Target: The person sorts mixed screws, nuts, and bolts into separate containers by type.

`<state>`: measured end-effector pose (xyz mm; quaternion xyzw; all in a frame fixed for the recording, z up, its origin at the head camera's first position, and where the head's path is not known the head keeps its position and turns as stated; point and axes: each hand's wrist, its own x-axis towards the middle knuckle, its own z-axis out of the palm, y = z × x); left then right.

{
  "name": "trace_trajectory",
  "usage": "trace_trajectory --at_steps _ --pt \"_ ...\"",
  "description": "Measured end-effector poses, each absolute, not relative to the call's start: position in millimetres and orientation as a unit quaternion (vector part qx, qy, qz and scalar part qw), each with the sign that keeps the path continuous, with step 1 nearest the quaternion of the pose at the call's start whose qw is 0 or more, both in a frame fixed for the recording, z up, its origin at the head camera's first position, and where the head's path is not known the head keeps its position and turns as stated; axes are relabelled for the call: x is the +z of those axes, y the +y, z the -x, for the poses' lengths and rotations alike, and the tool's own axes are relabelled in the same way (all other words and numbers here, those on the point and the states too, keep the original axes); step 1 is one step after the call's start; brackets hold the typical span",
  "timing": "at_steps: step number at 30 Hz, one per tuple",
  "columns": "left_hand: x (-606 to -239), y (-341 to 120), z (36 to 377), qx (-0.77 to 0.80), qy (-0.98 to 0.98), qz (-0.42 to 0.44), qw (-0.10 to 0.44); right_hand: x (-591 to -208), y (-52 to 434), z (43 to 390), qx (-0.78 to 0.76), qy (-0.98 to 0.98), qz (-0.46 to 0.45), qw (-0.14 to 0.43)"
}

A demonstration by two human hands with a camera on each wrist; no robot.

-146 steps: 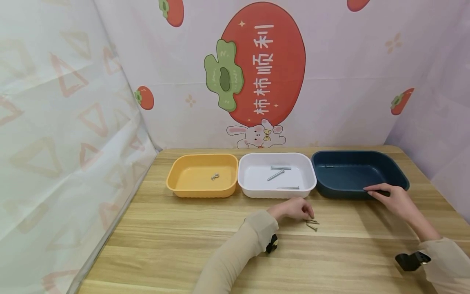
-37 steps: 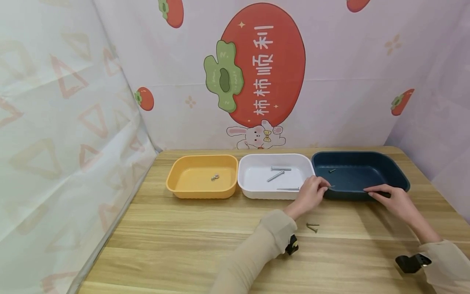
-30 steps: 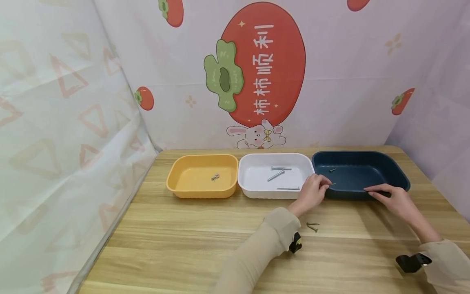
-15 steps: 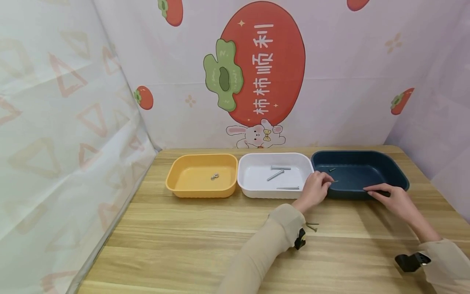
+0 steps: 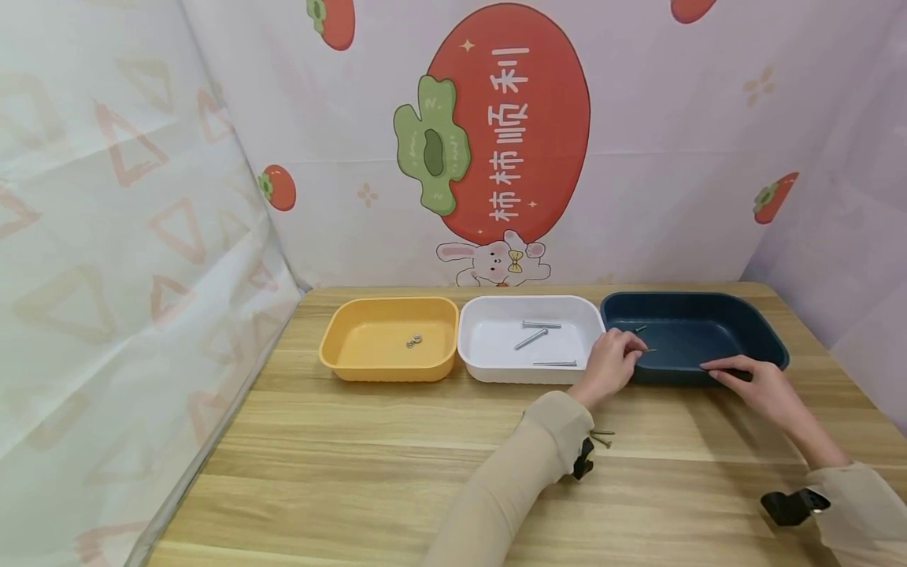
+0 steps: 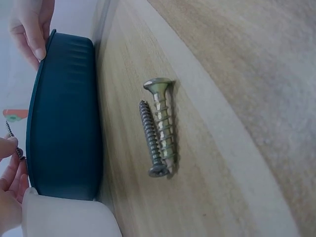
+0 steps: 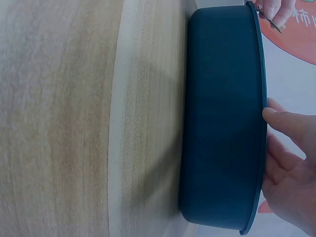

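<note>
My left hand point(image 5: 636, 353) pinches a small dark screw point(image 5: 648, 350) just over the left front rim of the dark blue tray point(image 5: 772, 339); the left wrist view catches that screw point(image 6: 14, 140) at my fingertips. One small screw point(image 5: 640, 328) lies inside this tray. My right hand point(image 5: 717, 370) grips the tray's front rim, fingers point(image 7: 289, 126) over its edge. Two screws point(image 5: 602, 436) lie side by side on the wooden table behind my left wrist, and they fill the left wrist view point(image 6: 160, 128).
A white tray point(image 5: 471, 354) holding three long bolts point(image 5: 533, 339) stands left of the blue one. Further left, a yellow tray point(image 5: 340, 362) holds small metal rings point(image 5: 414, 341). Curtain walls close in the back and both sides of the table point(image 5: 354, 457).
My left hand took one screw from the little pile on the table and carried it up to the blue tray's rim, edging further over it in the last second. My right hand stayed put.
</note>
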<state>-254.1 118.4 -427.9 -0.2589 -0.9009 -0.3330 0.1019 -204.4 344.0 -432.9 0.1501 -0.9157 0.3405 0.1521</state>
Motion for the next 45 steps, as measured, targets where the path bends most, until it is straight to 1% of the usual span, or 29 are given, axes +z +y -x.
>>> trace_trajectory --at_steps 7,18,27,38,45 --pt "-427 112 254 -0.346 -0.893 0.276 0.086 -433 342 205 0.359 -0.909 -0.139 0.158" --pt "-428 98 245 -0.367 -0.874 0.315 0.046 -425 338 199 0.334 -0.916 -0.156 0.157" --pt "-423 86 237 -0.375 -0.857 0.351 0.041 -426 338 200 0.336 -0.912 -0.167 0.163" --pt "-428 74 231 -0.355 -0.854 0.38 -0.018 -427 339 202 0.343 -0.91 -0.16 0.167" --pt "-434 65 229 -0.367 -0.842 0.385 -0.085 -433 345 204 0.339 -0.913 -0.161 0.16"
